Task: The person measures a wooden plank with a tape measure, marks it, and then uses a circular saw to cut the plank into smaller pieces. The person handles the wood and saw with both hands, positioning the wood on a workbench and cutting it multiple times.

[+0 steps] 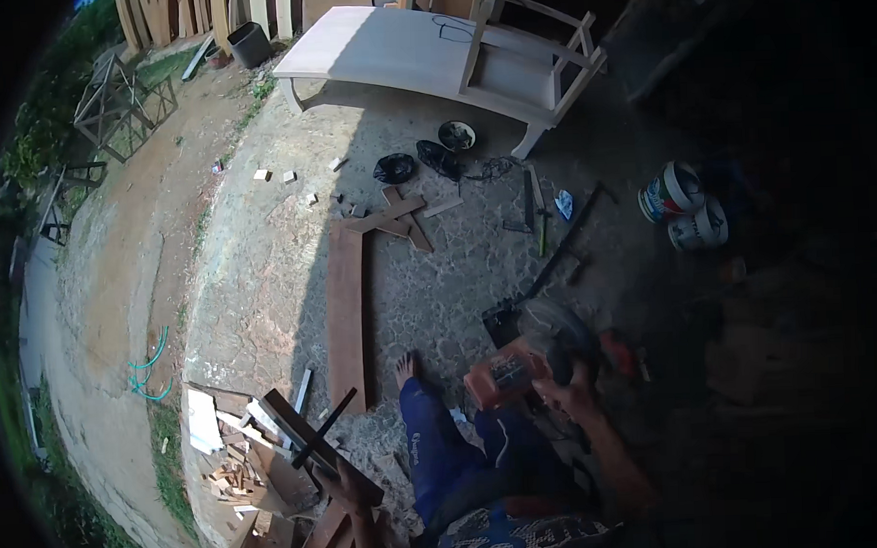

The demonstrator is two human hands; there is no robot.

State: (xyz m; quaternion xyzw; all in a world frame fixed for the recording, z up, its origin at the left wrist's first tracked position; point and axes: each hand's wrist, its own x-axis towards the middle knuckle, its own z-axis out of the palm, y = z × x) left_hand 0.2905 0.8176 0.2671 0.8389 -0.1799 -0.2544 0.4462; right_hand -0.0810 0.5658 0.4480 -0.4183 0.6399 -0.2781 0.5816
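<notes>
From the head view, the person sits on the stone floor (265, 280) with one leg in blue trousers (435, 458) stretched toward 12 o'clock, the bare foot (406, 369) resting just beside the near end of a long brown plank (345, 306). The right hand (568, 390) is wrapped around the dark handle of an orange circular saw (519, 363), which sits at about 4 o'clock from the picture's centre, low over the floor in the shaded half; its round guard shows just above the hand, though the blade itself is too dim to make out. The left hand (342, 485) is closed on a dark wooden strip (314, 438) at about 7 o'clock, beside a heap of pale offcuts (223, 455). To do this well, I judge the strip should be laid flat and steadied well apart from the saw's path, the cord kept behind the tool, and the outstretched foot drawn away from the line of any cut. The saw wants a firm grip and a clear sight of its base before the trigger is pressed; the deep shade on that side makes this harder. Farther off, toward 12 o'clock, stand a pale unfinished bench (402, 48), short crossed boards (398, 217), and two paint tubs (682, 207) at 2 o'clock.
</notes>
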